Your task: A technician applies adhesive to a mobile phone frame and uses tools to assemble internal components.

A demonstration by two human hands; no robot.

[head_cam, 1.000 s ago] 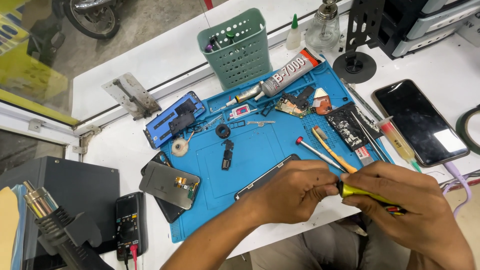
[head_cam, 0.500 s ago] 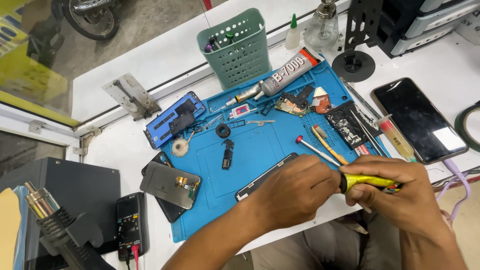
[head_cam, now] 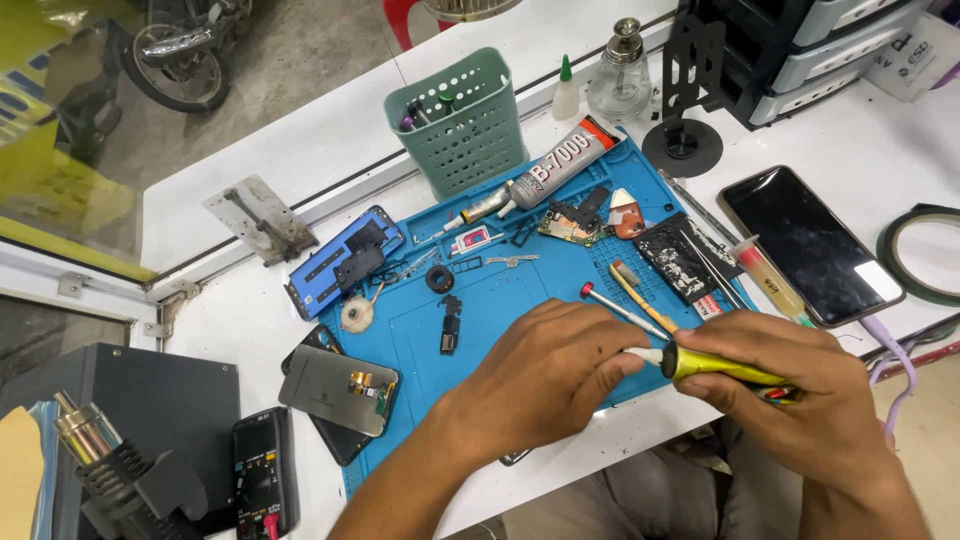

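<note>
My right hand (head_cam: 800,385) is closed around a yellow-handled screwdriver (head_cam: 715,364) that lies nearly level, its tip pointing left. My left hand (head_cam: 545,375) is curled over the near edge of the blue work mat (head_cam: 500,300), fingertips touching the screwdriver's white front end. A dark phone body lies under my left hand and is mostly hidden. Just beyond my hands lie a red-capped screwdriver (head_cam: 620,308) and a yellow spudger (head_cam: 640,295).
On the mat lie a grey glue tube (head_cam: 560,165), a circuit board (head_cam: 570,225), small parts and a blue phone frame (head_cam: 340,255). A green basket (head_cam: 465,120), a black phone (head_cam: 810,245), a tape roll (head_cam: 925,255), a multimeter (head_cam: 262,480) and a hot-air gun (head_cam: 100,455) surround it.
My right hand has shifted slightly left with the screwdriver, and my left fingers have closed onto its front end. The rest of the bench is unchanged.
</note>
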